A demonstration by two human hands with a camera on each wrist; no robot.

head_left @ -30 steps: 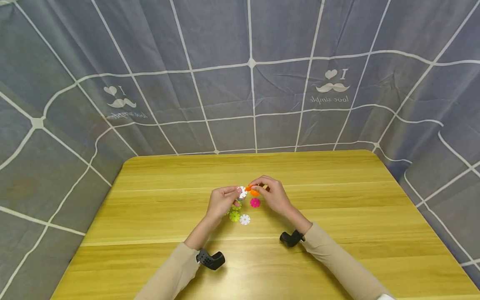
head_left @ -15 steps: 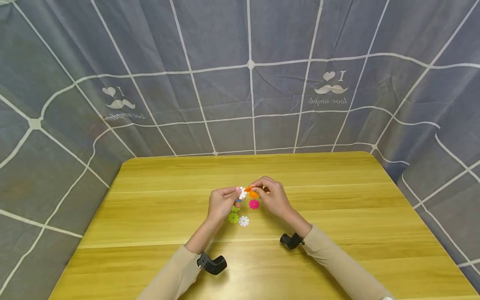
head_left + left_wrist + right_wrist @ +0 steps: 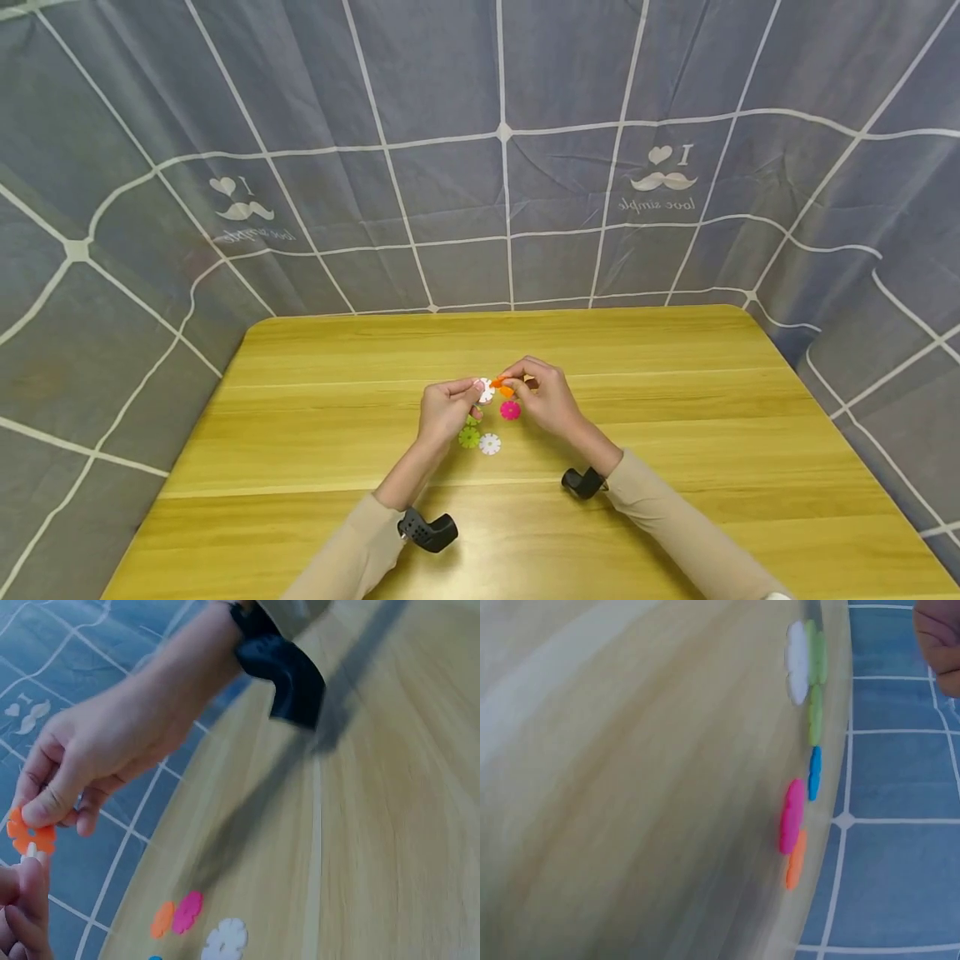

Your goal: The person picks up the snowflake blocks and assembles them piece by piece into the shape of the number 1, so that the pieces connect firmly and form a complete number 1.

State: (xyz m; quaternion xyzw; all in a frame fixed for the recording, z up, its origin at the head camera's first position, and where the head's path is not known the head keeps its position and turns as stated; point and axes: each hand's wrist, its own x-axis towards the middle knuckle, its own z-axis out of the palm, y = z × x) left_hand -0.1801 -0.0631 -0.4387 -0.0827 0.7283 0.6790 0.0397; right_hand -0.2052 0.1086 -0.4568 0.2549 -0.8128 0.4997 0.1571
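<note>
While pinching a white disc point(image 3: 487, 392) in the left hand point(image 3: 444, 412) and an orange disc point(image 3: 43, 838) in the right hand point(image 3: 551, 396), holding both edge to edge above the table point(image 3: 300, 417). Looks mid-join; can't tell if slotted. Left unjoined, apparently: pink disc point(image 3: 510, 410), then, nearer, green disc point(image 3: 469, 437) and loose white disc point(image 3: 490, 444).

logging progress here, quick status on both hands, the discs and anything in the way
Left hand pinches raised white disc. Right hand pinches raised orange disc. Edges meet; slotted or not, unclear. Nothing visibly blocking.
</note>
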